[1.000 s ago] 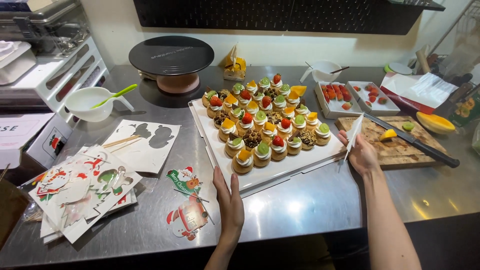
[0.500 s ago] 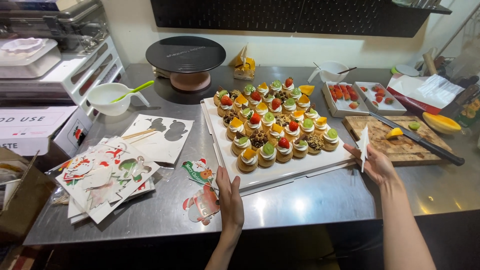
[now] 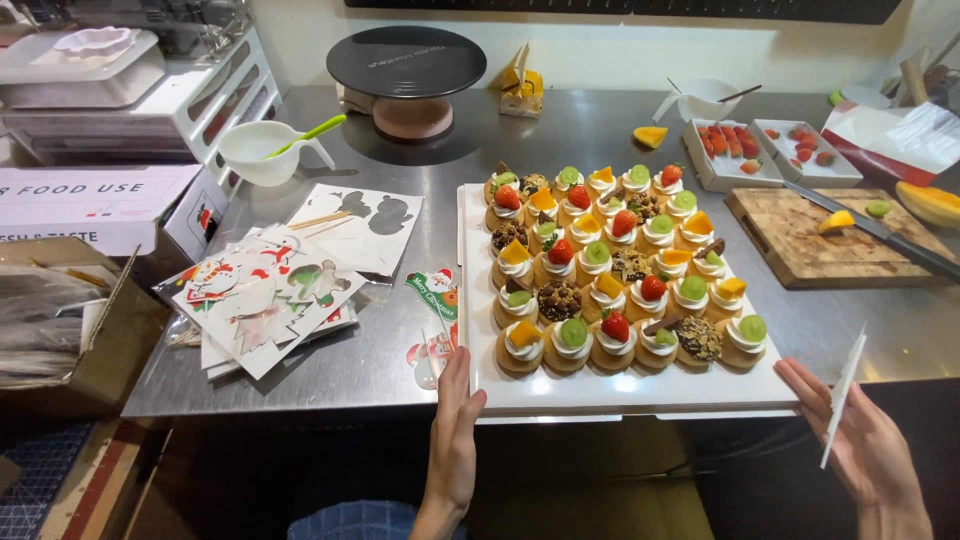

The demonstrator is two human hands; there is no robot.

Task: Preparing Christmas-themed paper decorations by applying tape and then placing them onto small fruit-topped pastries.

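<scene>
While I watched through the head camera, the left hand [image 3: 455,440] lay flat and open, fingers together, its edge pressed against the near left corner of the white tray [image 3: 620,396]. That tray sat on the steel counter [image 3: 570,140], its near edge hanging slightly past the counter's front lip, and it carried rows of small tarts [image 3: 620,265] topped with cream and pieces of strawberry, kiwi, mango and chocolate. The right hand [image 3: 865,450] was at the tray's near right corner, palm turned up and fingers spread loosely, with a thin white card [image 3: 842,395] standing on edge between thumb and fingers; I could not tell how firmly it was pinched. Just left of the tray lay a festive paper cutout [image 3: 437,297], and further left a pile of printed sheets [image 3: 265,295]. Behind them stood a white bowl [image 3: 262,152] with a green spoon in it and a black turntable [image 3: 407,62]. To the right, a wooden cutting board [image 3: 800,240] held a knife [image 3: 870,228] and fruit scraps, with two small trays of strawberries [image 3: 765,150] beyond it.
</scene>
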